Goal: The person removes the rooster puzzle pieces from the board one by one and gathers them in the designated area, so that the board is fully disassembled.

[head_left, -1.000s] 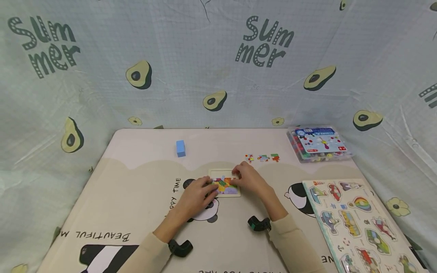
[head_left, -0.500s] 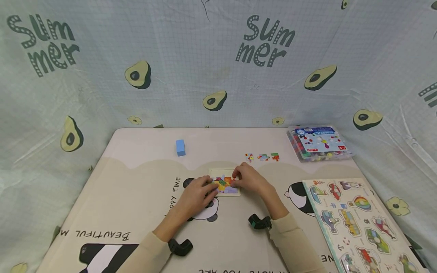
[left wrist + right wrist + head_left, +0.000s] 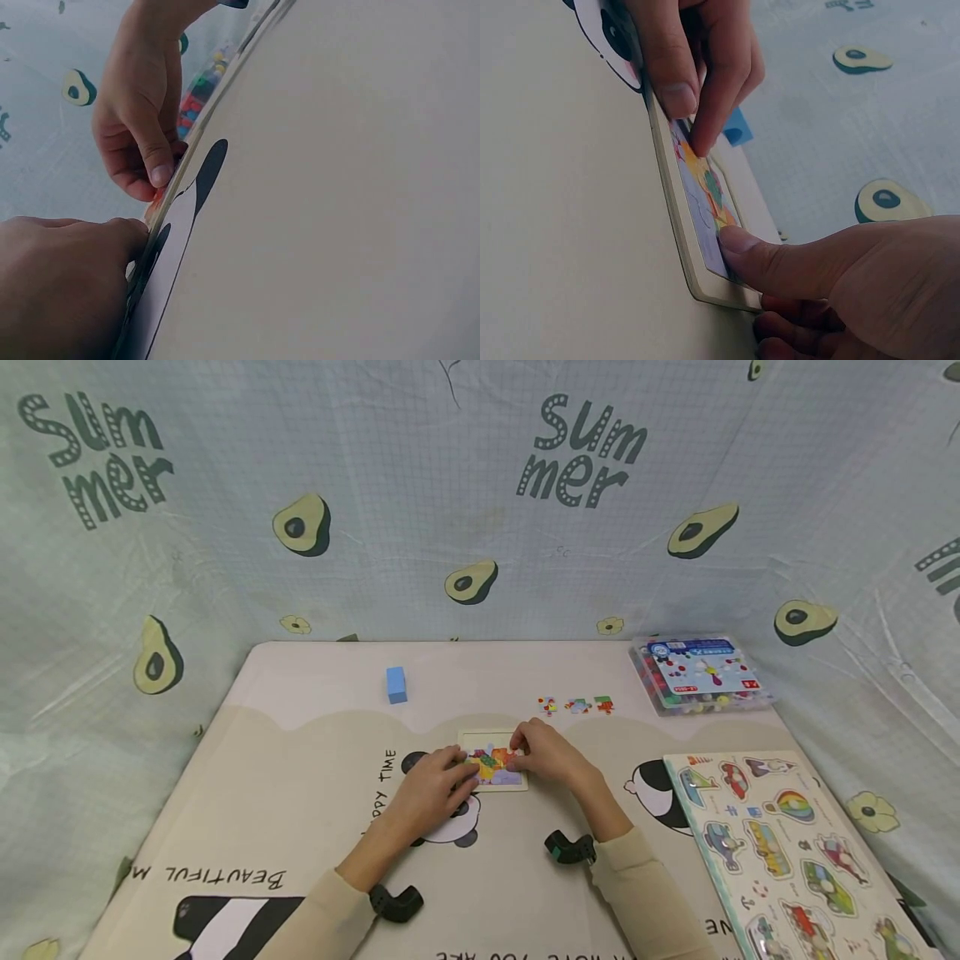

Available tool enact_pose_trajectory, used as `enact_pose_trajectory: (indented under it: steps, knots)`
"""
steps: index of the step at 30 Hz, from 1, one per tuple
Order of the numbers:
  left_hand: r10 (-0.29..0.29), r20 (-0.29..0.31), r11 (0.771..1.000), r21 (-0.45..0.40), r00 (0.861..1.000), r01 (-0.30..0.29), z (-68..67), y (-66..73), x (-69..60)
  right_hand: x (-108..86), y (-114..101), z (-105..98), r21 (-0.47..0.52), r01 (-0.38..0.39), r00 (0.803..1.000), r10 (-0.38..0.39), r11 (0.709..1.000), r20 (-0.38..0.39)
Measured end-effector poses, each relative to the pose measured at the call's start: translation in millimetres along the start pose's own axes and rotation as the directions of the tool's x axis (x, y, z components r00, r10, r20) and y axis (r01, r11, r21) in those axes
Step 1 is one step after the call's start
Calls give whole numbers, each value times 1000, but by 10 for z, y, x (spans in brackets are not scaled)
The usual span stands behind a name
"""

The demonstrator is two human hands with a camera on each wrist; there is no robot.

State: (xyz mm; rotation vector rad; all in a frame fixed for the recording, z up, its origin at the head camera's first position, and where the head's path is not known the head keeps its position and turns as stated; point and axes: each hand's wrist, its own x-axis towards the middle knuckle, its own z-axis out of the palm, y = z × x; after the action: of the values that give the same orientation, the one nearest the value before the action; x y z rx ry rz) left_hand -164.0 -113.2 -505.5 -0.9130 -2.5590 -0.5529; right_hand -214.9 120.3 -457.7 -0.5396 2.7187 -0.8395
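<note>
Staying almost unmoved, both hands (image 3: 433, 787) (image 3: 552, 750) hold the pale-framed puzzle (image 3: 493, 770).

Left forearm (image 3: 367, 860): angled forward, inward. Left hand (image 3: 429, 789): back uppermost, thumb and index finger lowered. Right forearm (image 3: 600, 810): angled forward, inward. Right hand (image 3: 553, 753): thumb extended, fingers curled. Hands close, apart.

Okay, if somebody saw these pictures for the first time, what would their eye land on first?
Probably the avocado-print backdrop filling the upper half of the head view. Next, the left hand and right hand, at opposite ends of a small framed jigsaw puzzle near the table's middle. Then, on the right, the large picture board, with a clear box of colorful pieces beyond it.
</note>
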Motion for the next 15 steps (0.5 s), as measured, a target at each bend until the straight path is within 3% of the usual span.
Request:
enact_pose_trajectory:
  steps: [9, 15]
  knots:
    - [55, 50, 996, 64, 997, -58, 0, 1, -20, 7, 19, 0, -8, 12, 1000, -12, 1000, -3]
    - [19, 90, 997, 71, 996, -26, 20, 24, -23, 5, 24, -4, 1, 18, 1000, -18, 1000, 0]
